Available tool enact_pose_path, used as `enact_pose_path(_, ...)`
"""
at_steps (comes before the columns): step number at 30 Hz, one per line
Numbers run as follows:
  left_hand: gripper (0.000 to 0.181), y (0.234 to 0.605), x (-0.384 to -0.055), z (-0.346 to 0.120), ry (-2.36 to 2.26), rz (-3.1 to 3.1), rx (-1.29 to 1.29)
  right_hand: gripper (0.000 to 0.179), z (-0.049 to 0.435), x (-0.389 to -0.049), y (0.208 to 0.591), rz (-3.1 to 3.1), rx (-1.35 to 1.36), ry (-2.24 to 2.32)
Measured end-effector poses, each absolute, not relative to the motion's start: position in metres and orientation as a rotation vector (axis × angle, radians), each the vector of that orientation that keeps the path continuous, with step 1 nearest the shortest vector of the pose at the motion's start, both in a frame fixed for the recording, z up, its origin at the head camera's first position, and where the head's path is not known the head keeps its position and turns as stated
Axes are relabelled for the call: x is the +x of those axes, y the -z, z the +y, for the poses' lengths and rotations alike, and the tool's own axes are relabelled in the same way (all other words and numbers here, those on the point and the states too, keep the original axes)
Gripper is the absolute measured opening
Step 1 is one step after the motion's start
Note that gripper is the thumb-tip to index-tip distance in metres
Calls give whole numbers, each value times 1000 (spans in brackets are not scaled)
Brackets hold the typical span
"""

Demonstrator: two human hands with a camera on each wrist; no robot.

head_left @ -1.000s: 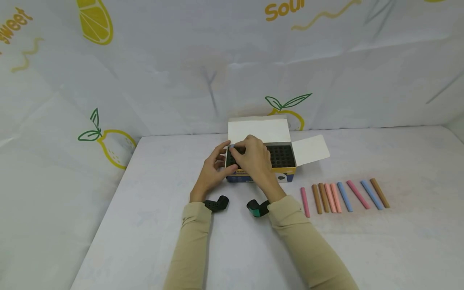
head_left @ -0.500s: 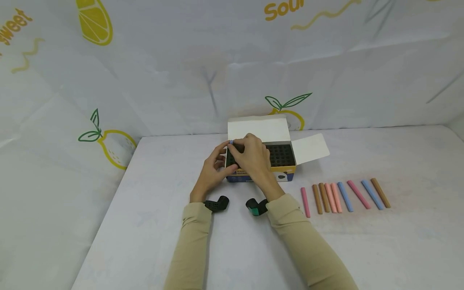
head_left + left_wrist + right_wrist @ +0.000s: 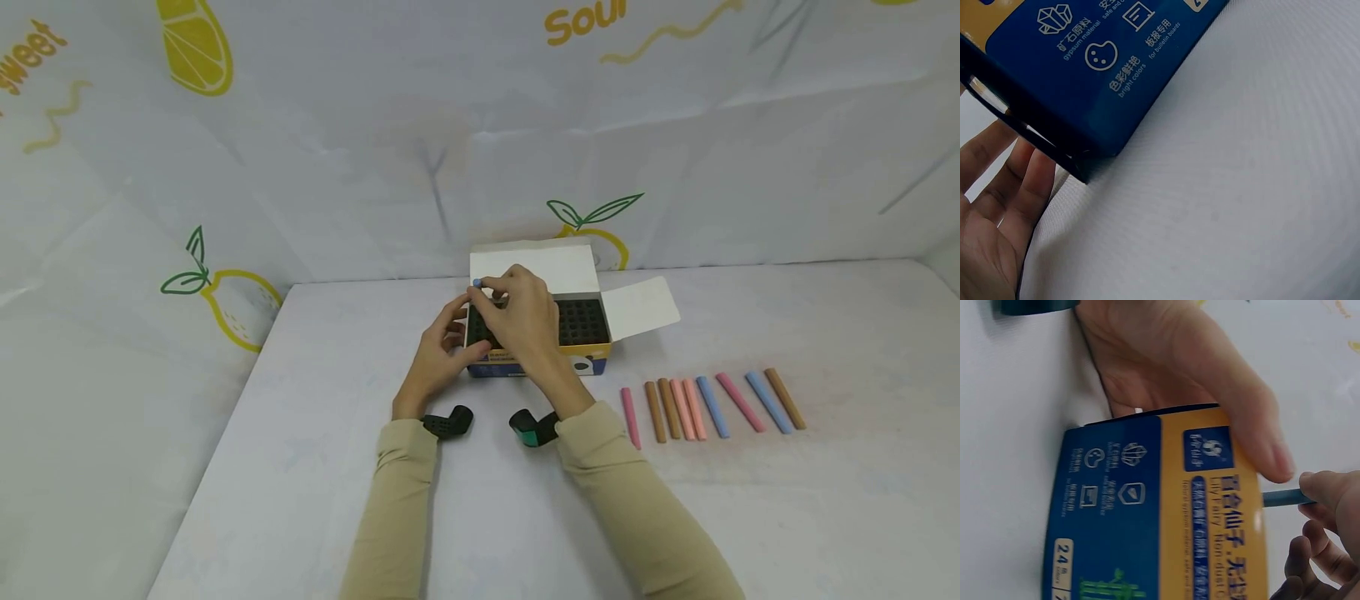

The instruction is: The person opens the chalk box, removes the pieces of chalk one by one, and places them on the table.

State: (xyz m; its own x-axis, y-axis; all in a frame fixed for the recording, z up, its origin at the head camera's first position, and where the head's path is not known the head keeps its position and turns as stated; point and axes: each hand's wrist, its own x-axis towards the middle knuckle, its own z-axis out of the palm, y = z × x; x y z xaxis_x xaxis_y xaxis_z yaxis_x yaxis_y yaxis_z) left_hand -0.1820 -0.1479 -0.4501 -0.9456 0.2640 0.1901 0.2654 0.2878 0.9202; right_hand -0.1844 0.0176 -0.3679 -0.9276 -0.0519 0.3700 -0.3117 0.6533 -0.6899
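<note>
A blue chalk stick (image 3: 477, 283) is pinched between the thumb and index finger of my right hand (image 3: 525, 317), above the left end of an open chalk box (image 3: 596, 365). In the right wrist view the chalk stick (image 3: 1284, 498) rises past the box's top edge; whether its lower end is still inside is hidden. My left hand (image 3: 442, 350) grips the box's left end, thumb over the front edge and fingers along the side. Inside the box, a black insert (image 3: 583, 322) with rows of holes shows, partly covered by my right hand.
Several chalk sticks lie in a row right of the box, among them brown (image 3: 656, 412), pink (image 3: 630, 417), peach (image 3: 694, 408) and blue (image 3: 712, 407). A white side flap (image 3: 641, 307) sticks out right, and the raised lid (image 3: 536, 262) stands near the wall sheet.
My right hand has moved slightly up, drawing the blue chalk stick higher out of the box. My left hand has kept its place on the box.
</note>
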Motion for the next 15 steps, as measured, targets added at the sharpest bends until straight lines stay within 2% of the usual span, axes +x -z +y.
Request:
enact_pose_path(10, 79, 448, -181, -146, 1808, -2530, -506, 30, 30, -170, 352, -2498, 322, -1186)
enact_pose_path(15, 80, 448, -180, -147, 1807, -2537, -496, 30, 37, -161, 350, -2494, 329, -1207)
